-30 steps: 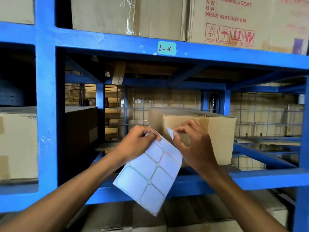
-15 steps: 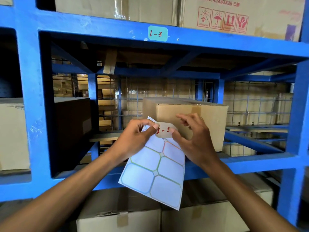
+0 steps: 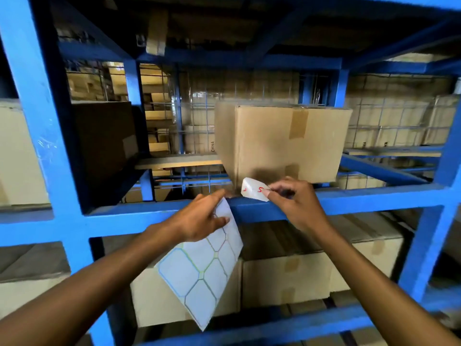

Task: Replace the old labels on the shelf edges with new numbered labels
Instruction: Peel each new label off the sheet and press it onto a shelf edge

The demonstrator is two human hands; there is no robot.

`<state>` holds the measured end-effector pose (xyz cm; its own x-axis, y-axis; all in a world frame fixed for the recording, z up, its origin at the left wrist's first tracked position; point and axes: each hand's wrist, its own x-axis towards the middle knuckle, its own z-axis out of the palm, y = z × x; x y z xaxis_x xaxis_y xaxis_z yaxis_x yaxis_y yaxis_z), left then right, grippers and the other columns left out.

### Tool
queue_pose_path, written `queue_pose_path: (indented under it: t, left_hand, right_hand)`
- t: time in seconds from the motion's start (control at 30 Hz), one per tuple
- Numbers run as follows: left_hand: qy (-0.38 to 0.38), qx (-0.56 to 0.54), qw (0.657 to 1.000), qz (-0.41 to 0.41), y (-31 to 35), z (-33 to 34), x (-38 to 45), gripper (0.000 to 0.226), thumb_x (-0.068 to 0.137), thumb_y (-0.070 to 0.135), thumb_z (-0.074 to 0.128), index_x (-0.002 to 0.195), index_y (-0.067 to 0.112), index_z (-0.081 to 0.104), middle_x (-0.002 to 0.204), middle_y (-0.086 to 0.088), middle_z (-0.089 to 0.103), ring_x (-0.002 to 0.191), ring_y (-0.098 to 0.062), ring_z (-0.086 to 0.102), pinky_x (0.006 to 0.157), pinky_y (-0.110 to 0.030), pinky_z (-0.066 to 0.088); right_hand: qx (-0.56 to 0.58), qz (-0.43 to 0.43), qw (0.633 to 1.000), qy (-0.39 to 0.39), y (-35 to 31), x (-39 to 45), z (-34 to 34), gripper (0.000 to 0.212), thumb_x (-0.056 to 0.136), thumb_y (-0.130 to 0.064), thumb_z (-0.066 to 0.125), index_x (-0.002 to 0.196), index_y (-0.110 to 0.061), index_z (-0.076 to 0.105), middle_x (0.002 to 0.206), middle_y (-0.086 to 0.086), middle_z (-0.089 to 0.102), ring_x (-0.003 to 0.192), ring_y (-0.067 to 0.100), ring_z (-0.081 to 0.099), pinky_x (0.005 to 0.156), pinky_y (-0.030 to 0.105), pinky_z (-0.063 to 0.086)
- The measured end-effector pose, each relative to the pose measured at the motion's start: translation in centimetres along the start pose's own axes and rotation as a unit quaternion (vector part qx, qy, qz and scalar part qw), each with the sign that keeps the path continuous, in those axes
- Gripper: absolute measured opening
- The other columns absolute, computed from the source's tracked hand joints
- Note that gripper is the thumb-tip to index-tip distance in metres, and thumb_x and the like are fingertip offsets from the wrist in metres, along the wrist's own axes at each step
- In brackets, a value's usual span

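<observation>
Just right of the frame's centre, a small white label (image 3: 254, 192) with red handwritten marks, one reading like a 5, is pinched at its right edge by the right hand (image 3: 296, 206); it stands partly curled just above the blue shelf edge (image 3: 349, 203), and whether it touches the steel cannot be told. The left hand (image 3: 199, 221) grips the top of a white label sheet (image 3: 202, 270), which hangs down across the lower middle, its blank labels outlined in faint colours. Behind the label a taped cardboard box (image 3: 287, 143) sits on the shelf. Blue steel racking (image 3: 40, 121) fills the frame, with wire mesh behind it and more cartons on the lower shelf (image 3: 287, 278).
</observation>
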<state>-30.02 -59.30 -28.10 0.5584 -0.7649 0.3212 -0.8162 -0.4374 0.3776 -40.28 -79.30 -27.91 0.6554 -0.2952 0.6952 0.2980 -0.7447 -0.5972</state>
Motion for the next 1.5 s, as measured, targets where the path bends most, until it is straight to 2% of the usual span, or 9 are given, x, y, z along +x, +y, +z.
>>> queue_pose_path:
  t: [0.13, 0.23, 0.33, 0.47, 0.53, 0.73, 0.97, 1.1, 1.5]
  left_hand:
    - [-0.092, 0.064, 0.994, -0.007, -0.7, 1.8, -0.8, 0.068, 0.091, 0.034, 0.053, 0.144, 0.040, 0.010, 0.082, 0.005, 0.040, 0.080, -0.014, 0.045, 0.074, -0.027, 0.035]
    - [-0.102, 0.115, 0.988, 0.000, -1.2, 3.2, -1.5, 0.076, 0.093, 0.037, 0.048, 0.142, 0.047, -0.010, 0.075, 0.007, 0.038, 0.073, -0.014, 0.043, 0.064, -0.028, 0.033]
    - [-0.098, 0.151, 0.984, 0.013, -1.6, 3.9, -1.7, 0.081, 0.094, 0.037, 0.045, 0.136, 0.049, -0.023, 0.082, -0.001, 0.052, 0.086, -0.025, 0.051, 0.049, -0.025, 0.024]
    - [-0.096, 0.175, 0.980, 0.022, -2.0, 4.1, -1.3, 0.085, 0.095, 0.035, 0.045, 0.131, 0.049, -0.030, 0.094, -0.012, 0.063, 0.087, -0.029, 0.055, 0.055, -0.030, 0.036]
    - [-0.098, 0.189, 0.977, 0.026, -2.1, 4.1, -1.1, 0.085, 0.095, 0.033, 0.045, 0.131, 0.048, -0.030, 0.095, -0.012, 0.062, 0.088, -0.030, 0.054, 0.065, -0.035, 0.041]
    - [-0.096, 0.226, 0.969, 0.007, -2.1, 4.2, -0.2, 0.083, 0.096, 0.029, 0.046, 0.140, 0.041, -0.022, 0.085, -0.003, 0.035, 0.062, -0.013, 0.034, 0.063, -0.032, 0.033]
    - [-0.087, 0.271, 0.959, 0.004, -2.7, 4.9, 0.1, 0.088, 0.094, 0.022, 0.049, 0.141, 0.035, -0.023, 0.076, -0.002, 0.035, 0.055, -0.010, 0.028, 0.059, -0.033, 0.032]
    - [-0.064, 0.293, 0.954, 0.019, -2.8, 5.0, 0.2, 0.090, 0.092, 0.020, 0.050, 0.142, 0.034, -0.023, 0.062, 0.003, 0.024, 0.053, -0.009, 0.023, 0.058, -0.033, 0.029]
    - [-0.046, 0.357, 0.932, 0.047, -3.0, 5.5, 0.5, 0.088, 0.091, 0.008, 0.047, 0.143, 0.024, -0.023, 0.064, -0.002, 0.030, 0.052, -0.015, 0.025, 0.057, -0.034, 0.033]
  right_hand:
    - [-0.033, 0.004, 0.999, -0.033, 3.1, -1.2, 1.7, 0.009, 0.081, -0.011, 0.069, 0.087, -0.009, 0.075, 0.078, 0.005, 0.063, 0.066, 0.002, 0.052, 0.060, 0.009, 0.036]
    - [-0.049, 0.010, 0.998, -0.046, 4.7, -1.8, 3.1, 0.011, 0.081, -0.013, 0.069, 0.090, -0.010, 0.075, 0.075, 0.001, 0.061, 0.066, 0.004, 0.052, 0.060, 0.012, 0.037]
    - [-0.045, 0.019, 0.997, -0.054, 5.5, -1.9, 3.8, 0.013, 0.082, -0.015, 0.069, 0.093, -0.011, 0.074, 0.076, -0.002, 0.060, 0.070, 0.009, 0.054, 0.062, 0.019, 0.040]
    - [-0.050, 0.026, 0.996, -0.068, 5.6, -1.8, 4.5, 0.016, 0.083, -0.017, 0.067, 0.096, -0.011, 0.073, 0.080, -0.005, 0.060, 0.073, 0.005, 0.054, 0.063, 0.018, 0.040]
    - [-0.050, 0.031, 0.995, -0.077, 5.6, -1.8, 4.6, 0.017, 0.084, -0.017, 0.067, 0.098, -0.011, 0.073, 0.082, -0.005, 0.060, 0.075, 0.005, 0.054, 0.064, 0.018, 0.041]
    - [-0.062, 0.046, 0.993, -0.088, 5.6, -1.9, 4.9, 0.019, 0.085, -0.019, 0.064, 0.102, -0.014, 0.071, 0.087, -0.007, 0.058, 0.081, 0.004, 0.053, 0.064, 0.014, 0.040]
    - [-0.070, 0.038, 0.993, -0.083, 6.1, -1.9, 4.9, 0.019, 0.086, -0.020, 0.064, 0.102, -0.014, 0.071, 0.086, -0.007, 0.059, 0.077, 0.001, 0.053, 0.061, 0.012, 0.038]
    - [-0.060, 0.034, 0.995, -0.077, 6.2, -1.9, 5.0, 0.019, 0.086, -0.020, 0.065, 0.101, -0.012, 0.072, 0.084, -0.007, 0.059, 0.074, 0.000, 0.053, 0.059, 0.009, 0.041]
    - [-0.072, 0.036, 0.994, -0.073, 6.2, -1.7, 5.0, 0.018, 0.086, -0.020, 0.064, 0.100, -0.013, 0.071, 0.086, -0.004, 0.062, 0.077, 0.001, 0.054, 0.063, 0.013, 0.040]
